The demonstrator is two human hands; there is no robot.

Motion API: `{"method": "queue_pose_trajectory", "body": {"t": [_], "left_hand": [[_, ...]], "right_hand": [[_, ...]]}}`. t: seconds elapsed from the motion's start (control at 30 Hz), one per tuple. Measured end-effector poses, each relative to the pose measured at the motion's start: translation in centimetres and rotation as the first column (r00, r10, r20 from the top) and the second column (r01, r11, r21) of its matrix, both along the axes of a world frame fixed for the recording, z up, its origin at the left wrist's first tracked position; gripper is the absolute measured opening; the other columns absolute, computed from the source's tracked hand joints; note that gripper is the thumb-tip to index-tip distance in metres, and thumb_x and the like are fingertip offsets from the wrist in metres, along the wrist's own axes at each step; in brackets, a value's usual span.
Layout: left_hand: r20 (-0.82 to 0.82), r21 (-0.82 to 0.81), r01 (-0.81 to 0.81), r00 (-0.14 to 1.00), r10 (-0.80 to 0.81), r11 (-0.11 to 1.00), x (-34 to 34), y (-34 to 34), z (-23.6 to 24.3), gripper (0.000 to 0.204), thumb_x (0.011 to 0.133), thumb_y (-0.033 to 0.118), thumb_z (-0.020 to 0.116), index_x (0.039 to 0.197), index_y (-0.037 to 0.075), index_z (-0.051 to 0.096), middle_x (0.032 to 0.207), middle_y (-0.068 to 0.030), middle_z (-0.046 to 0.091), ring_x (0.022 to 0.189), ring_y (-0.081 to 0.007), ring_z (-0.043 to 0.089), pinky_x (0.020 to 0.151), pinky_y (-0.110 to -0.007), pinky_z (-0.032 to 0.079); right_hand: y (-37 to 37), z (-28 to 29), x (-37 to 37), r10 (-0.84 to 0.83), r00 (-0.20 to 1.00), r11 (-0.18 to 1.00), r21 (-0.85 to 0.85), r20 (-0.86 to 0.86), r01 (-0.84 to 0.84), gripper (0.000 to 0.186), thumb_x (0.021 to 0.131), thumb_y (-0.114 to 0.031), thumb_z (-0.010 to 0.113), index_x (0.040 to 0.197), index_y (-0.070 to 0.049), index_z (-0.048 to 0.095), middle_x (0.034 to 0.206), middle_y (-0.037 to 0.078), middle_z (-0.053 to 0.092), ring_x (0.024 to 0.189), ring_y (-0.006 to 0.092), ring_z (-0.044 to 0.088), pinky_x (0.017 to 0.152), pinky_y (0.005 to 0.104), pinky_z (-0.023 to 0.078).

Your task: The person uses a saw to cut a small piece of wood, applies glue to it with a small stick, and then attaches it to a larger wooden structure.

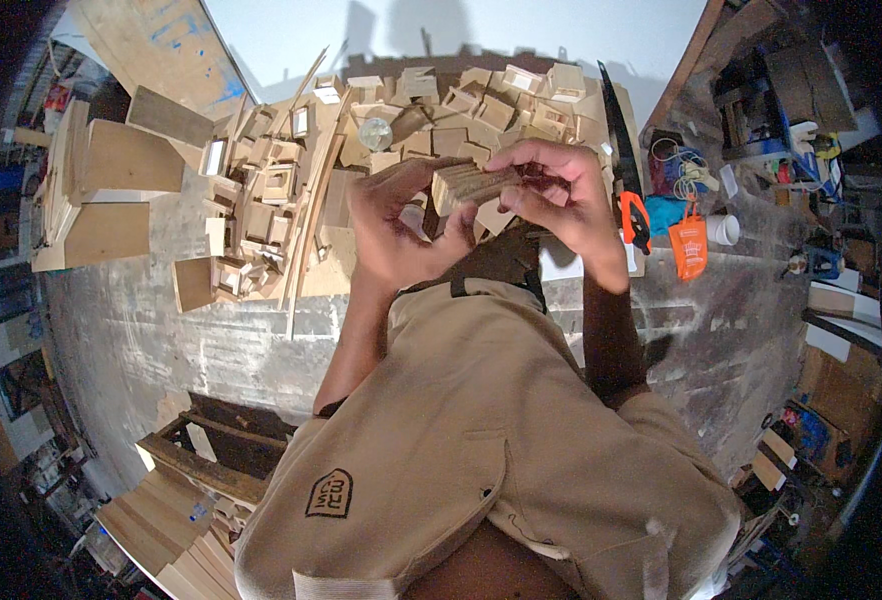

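Between my two hands is a small wooden block (453, 186) with pale, striped edges, raised over a spread of small wooden pieces (279, 185). My left hand (396, 225) curls around its left end, thumb at the underside. My right hand (566, 200) grips the right end, with the index finger over the top and the thumb below. Behind the hands sits a round clear container (375, 134) among the pieces. A saw (634, 217) with a black blade and orange handle lies to the right of my right hand.
Long strips (311, 230) lie along the left. Stacked boards (121, 160) stand at far left, a wooden frame (201, 465) at lower left. On the right are an orange bag (688, 250), turquoise cloth (666, 214), white cup (724, 229) and coiled cable (689, 175). A white panel (461, 30) is behind.
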State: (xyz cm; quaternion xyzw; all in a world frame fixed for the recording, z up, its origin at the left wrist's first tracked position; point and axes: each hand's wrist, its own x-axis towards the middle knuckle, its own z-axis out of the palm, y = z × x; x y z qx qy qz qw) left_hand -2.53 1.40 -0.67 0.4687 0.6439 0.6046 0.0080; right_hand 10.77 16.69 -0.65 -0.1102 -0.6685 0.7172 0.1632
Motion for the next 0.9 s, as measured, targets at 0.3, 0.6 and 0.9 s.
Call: {"method": "queue_pose_trajectory", "body": {"t": [0.3, 0.6, 0.9], "left_hand": [[-0.144, 0.064, 0.084, 0.987, -0.074, 0.994, -1.2, -0.9, -0.8, 0.042, 0.063, 0.021, 0.075, 0.097, -0.004, 0.07, 0.071, -0.0134, 0.065, 0.056, -0.0211, 0.06, 0.054, -0.029, 0.047], [-0.064, 0.003, 0.089, 0.994, -0.088, 0.996, -1.4, -2.1, -1.3, 0.044, 0.064, 0.021, 0.075, 0.099, -0.006, 0.07, 0.073, -0.0137, 0.064, 0.062, -0.0218, 0.061, 0.058, -0.03, 0.048], [0.021, 0.134, 0.084, 0.996, -0.088, 0.987, -1.0, -2.2, -1.9, 0.046, 0.068, 0.023, 0.075, 0.101, -0.008, 0.069, 0.072, -0.0139, 0.064, 0.061, -0.0208, 0.06, 0.059, -0.031, 0.048]], "right_hand": [[0.1, 0.2, -0.9, 0.095, 0.985, 0.933, 0.357, -0.143, -0.038, 0.023, 0.079, -0.008, 0.076, 0.101, -0.005, 0.069, 0.087, 0.004, 0.067, 0.076, 0.0106, 0.064, 0.068, 0.0247, 0.051], [-0.8, -0.7, -1.5, 0.065, 0.983, 0.943, 0.332, -0.172, -0.004, 0.022, 0.08, -0.007, 0.075, 0.101, -0.003, 0.068, 0.087, 0.005, 0.067, 0.077, 0.0112, 0.064, 0.067, 0.0245, 0.052], [-1.8, -1.0, -1.5, 0.022, 0.984, 0.965, 0.26, -0.177, 0.026, 0.021, 0.081, -0.005, 0.073, 0.101, -0.001, 0.069, 0.087, 0.005, 0.066, 0.078, 0.0099, 0.063, 0.068, 0.0236, 0.051]]}}
